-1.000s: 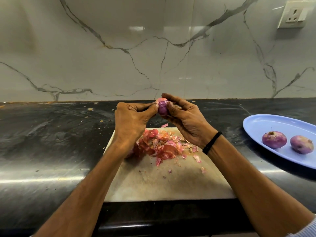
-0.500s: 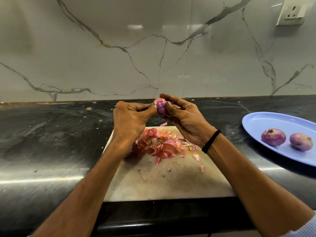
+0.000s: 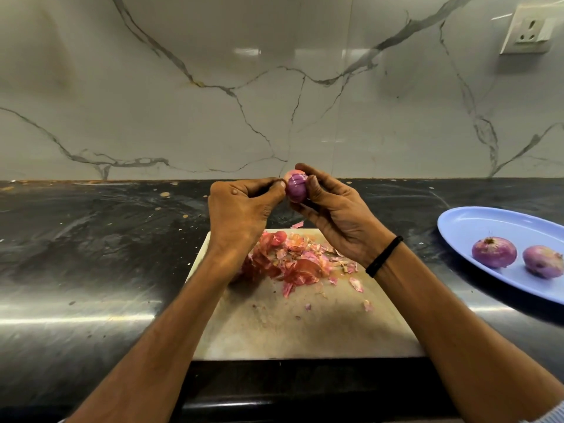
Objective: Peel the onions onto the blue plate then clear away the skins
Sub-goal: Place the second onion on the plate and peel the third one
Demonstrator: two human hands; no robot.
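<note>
A small purple onion [image 3: 296, 188] is held above the far edge of the pale cutting board [image 3: 305, 328]. My right hand [image 3: 334, 216] cups it from the right and below. My left hand [image 3: 241, 209] pinches at the onion's left side, thumb and forefinger tips on its skin. A heap of pink and orange onion skins [image 3: 290, 261] lies on the board under my hands. On the right, the blue plate [image 3: 476, 227] holds two peeled onions [image 3: 493, 252] [image 3: 543, 261].
The board sits on a dark glossy counter [image 3: 91, 254] speckled with crumbs. A white marble backsplash rises behind it, with a wall socket [image 3: 529, 30] at the top right. The counter's front edge runs just below the board.
Both hands stay at the onion with only small finger shifts. More of the onion's purple surface shows between the fingers now.
</note>
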